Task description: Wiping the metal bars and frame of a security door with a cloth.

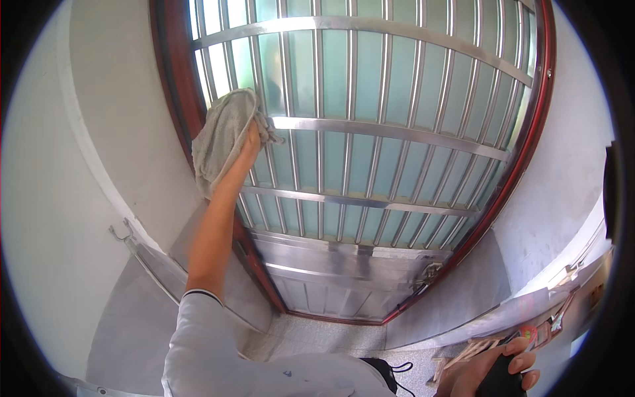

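Observation:
My left hand (252,141) grips a grey towelling cloth (223,134), raised at the left side of a metal door. The cloth covers part of the stainless steel bars (351,79) and overlaps the dark red door frame (186,99). Most of my left fingers are hidden by the cloth. Behind the bars is pale green frosted glass (335,159). Low at the right, my right hand (518,360) is wrapped around a flat black object (498,374), possibly a phone, cut off by the bottom edge of the view.
A door handle with a lock (430,274) sits low on the door's right side. At left, a metal pole with a forked end (124,233) leans by the wall. Wooden furniture (469,347), partly hidden, stands at lower right on the speckled floor (307,335).

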`<state>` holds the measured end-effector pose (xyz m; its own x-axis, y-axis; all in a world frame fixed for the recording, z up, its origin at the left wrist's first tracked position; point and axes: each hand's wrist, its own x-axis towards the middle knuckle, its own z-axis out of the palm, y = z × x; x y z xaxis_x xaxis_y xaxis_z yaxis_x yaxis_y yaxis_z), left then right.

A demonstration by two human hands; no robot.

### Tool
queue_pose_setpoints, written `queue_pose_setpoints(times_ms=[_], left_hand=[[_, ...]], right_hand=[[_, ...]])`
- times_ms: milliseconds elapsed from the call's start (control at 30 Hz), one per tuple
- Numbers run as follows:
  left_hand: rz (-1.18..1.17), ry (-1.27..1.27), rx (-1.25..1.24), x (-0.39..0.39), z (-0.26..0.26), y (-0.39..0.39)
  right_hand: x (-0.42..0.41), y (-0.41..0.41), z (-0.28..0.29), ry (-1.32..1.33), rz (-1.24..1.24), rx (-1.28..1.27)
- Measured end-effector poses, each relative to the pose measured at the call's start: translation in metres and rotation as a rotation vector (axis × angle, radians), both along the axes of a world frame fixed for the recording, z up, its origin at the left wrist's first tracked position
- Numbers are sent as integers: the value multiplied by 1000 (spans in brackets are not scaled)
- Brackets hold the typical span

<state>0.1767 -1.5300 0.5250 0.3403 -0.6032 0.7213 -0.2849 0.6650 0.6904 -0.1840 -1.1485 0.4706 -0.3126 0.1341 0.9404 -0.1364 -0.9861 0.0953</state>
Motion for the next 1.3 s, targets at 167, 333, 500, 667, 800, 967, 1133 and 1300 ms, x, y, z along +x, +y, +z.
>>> queue_pose_setpoints(times_ms=[167,333,500,667,800,967,1133,1300], left_hand=[[-168,47,5,-30,34,17],[-153,361,-34,-32,5,27],[-137,337,-102,-24,-17,20],[-78,384,-107,-12,-26,16],[-102,376,-99,-22,-20,35],[-83,292,-111,-25,-19,40],[-65,282,-113,-23,-23,36],[-55,225,-162,-27,-22,33]], right_hand=[[-72,47,-101,173,1266,-254],[-67,110,-104,-1073,518,354],[-63,128,-69,-628,116,391],[-25,92,1,-50,-347,397],[-1,51,42,176,-518,389],[-2,56,32,140,-452,357],[-3,62,18,99,-390,325],[-3,70,7,60,-334,295]])
